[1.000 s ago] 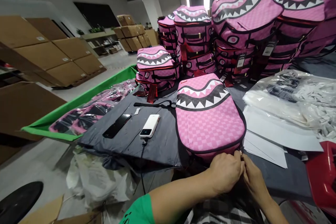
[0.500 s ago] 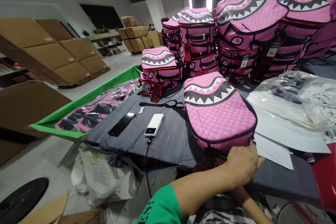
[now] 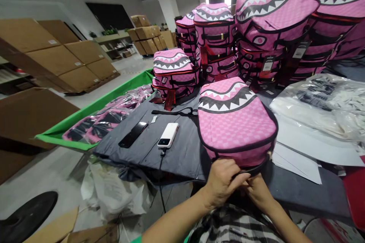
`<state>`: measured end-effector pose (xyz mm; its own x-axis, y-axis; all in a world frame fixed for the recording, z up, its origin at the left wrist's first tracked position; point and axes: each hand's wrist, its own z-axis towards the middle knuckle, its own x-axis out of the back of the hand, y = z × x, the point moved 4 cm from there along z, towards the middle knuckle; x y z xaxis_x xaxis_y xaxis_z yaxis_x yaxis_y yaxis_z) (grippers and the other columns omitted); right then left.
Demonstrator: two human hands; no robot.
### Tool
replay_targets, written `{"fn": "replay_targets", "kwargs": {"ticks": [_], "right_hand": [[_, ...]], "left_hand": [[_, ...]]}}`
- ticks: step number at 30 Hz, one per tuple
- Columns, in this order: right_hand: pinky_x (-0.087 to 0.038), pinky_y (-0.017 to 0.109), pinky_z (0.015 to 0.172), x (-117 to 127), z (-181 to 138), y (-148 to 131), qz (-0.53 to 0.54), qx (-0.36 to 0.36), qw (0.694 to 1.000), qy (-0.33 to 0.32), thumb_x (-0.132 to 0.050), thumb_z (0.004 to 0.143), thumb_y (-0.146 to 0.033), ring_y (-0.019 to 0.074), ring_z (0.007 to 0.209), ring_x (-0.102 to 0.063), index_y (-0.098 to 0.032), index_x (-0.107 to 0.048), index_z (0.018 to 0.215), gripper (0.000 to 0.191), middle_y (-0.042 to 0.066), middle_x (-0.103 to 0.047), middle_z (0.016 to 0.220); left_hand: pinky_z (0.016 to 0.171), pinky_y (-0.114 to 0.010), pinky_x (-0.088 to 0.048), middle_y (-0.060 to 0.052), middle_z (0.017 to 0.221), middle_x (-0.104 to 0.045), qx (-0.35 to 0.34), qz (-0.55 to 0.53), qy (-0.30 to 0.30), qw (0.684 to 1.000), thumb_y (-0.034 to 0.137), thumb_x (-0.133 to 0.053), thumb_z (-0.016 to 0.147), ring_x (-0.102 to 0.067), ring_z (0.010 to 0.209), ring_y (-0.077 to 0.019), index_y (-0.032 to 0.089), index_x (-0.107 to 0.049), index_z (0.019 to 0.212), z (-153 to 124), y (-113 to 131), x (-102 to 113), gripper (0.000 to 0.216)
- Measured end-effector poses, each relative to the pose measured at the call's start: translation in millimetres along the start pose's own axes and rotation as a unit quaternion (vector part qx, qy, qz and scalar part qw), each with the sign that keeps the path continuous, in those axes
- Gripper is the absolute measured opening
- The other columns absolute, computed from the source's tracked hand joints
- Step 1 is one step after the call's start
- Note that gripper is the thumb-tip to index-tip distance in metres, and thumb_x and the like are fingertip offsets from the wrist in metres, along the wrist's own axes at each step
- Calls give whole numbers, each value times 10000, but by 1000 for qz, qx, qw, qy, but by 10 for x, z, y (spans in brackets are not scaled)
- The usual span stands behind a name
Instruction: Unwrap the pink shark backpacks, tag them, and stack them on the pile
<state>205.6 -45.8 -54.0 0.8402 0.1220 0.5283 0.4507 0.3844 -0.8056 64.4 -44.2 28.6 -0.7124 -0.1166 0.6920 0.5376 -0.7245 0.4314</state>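
A pink checkered backpack (image 3: 236, 125) with a black-and-white shark-teeth print lies on the grey-covered table, its near end towards me. My left hand (image 3: 224, 178) is closed at the near edge, fingers curled against the bag beside its black handle (image 3: 255, 169). Just right of it and lower, my right hand (image 3: 256, 186) reaches under the handle and closes on the bag's near side. Its fingertips are partly hidden by the left hand and the bag, so the exact part held is unclear.
Stacks of similar pink backpacks (image 3: 215, 38) stand behind. Left of the bag lie a white power bank (image 3: 168, 135) with a cable and a black phone (image 3: 133, 135). A green-rimmed bin (image 3: 65, 121) holds wrapped bags. White sheets (image 3: 296, 161) and clear plastic (image 3: 327, 102) lie right.
My left hand has moved left along the backpack's near edge, from its right corner to the middle. My right hand now shows beside it. The backpack has shifted slightly.
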Motion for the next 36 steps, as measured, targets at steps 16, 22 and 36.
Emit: {"fn": "replay_targets", "kwargs": {"ticks": [16, 22, 36], "right_hand": [[-441, 348, 562, 1787, -32, 1127, -269, -186, 926, 191, -499, 752, -817, 249, 651, -625, -235, -682, 688, 614, 63, -684, 675], [-397, 324, 538, 1744, -25, 1203, -286, -181, 924, 178, -421, 843, -753, 233, 662, -622, -254, -695, 711, 584, 56, -698, 752], [-456, 258, 578, 1150, -608, 184, -332, 52, 917, 214, -423, 1064, -405, 138, 634, -616, -229, -568, 904, 278, -9, -601, 764]], "left_hand": [[715, -278, -517, -41, 896, -678, -25, 56, -2, 998, 298, -410, 1063, -649, 794, -154, 185, -608, 1162, -404, -165, -108, 248], [761, -312, -532, -50, 921, -641, 30, -74, 24, 997, 242, -523, 1012, -631, 869, -176, 213, -640, 1124, -419, -79, -20, 165], [1136, -443, -441, -216, 1428, -573, 409, -533, -105, 733, 260, -840, 732, -580, 1305, -291, 107, -479, 1405, 126, 351, -1406, 779]]}}
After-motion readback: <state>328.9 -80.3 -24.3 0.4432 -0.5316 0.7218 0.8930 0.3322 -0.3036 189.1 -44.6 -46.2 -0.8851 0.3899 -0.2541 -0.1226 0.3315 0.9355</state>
